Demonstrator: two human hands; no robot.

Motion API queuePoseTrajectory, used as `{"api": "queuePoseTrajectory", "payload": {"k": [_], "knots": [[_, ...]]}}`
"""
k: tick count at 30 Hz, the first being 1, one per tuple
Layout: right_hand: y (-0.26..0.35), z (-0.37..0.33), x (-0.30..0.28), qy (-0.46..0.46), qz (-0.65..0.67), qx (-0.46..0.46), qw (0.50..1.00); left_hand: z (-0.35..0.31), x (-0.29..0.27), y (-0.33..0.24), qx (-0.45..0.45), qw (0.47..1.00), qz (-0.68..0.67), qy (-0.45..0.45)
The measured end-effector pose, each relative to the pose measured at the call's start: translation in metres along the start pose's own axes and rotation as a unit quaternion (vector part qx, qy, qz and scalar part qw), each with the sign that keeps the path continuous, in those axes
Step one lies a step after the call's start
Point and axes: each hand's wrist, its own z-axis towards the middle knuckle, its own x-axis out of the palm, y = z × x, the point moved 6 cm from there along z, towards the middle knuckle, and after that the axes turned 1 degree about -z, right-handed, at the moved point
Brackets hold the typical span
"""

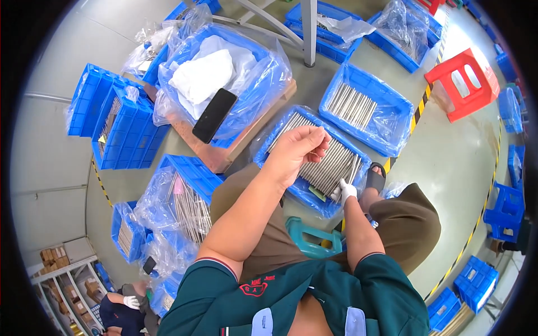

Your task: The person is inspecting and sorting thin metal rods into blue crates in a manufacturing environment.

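My bare left hand (300, 151) hovers over a blue bin (305, 193) lined with clear plastic. Its thumb and fingers are pinched together; whatever they hold, if anything, is too small to make out. Inside that bin lie many thin metal rods (325, 176), side by side. At the bin's near right end, my right hand (346, 190) in a white glove closes around the ends of some metal rods that lie at a slant to the rest. A green-yellow slip (317, 193) shows at the bin's near side. My left forearm hides part of the rods.
Beyond stands a second lined bin (386, 137) with shorter rods. A black phone (215, 115) rests by a large lined bin (255, 47) holding white cloth. More rods (193, 210) fill a bin at left. A red stool (462, 84) stands right; another person (120, 311) is lower left.
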Motion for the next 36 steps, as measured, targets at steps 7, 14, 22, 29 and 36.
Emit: {"api": "queuePoseTrajectory", "payload": {"k": [7, 14, 22, 29, 36], "knots": [[0.014, 0.012, -0.049, -0.13, -0.113, -0.073, 0.982, 0.035, 0.03, -0.003, 0.018, 0.999, -0.024, 0.013], [0.136, -0.181, 0.048, 0.128, -0.081, -0.324, 0.934, 0.036, -0.024, -0.006, 0.058, 0.991, -0.06, -0.104], [0.245, -0.325, 0.013, 0.125, -0.142, -0.466, 0.864, 0.042, -0.003, -0.006, 0.072, 0.972, -0.224, -0.001], [0.242, -0.295, 0.027, 0.109, -0.177, -0.444, 0.872, 0.052, 0.011, -0.004, 0.066, 0.957, -0.282, 0.022], [0.246, -0.301, 0.037, 0.086, -0.219, -0.478, 0.846, 0.061, 0.014, -0.001, 0.079, 0.959, -0.273, -0.001]]}}
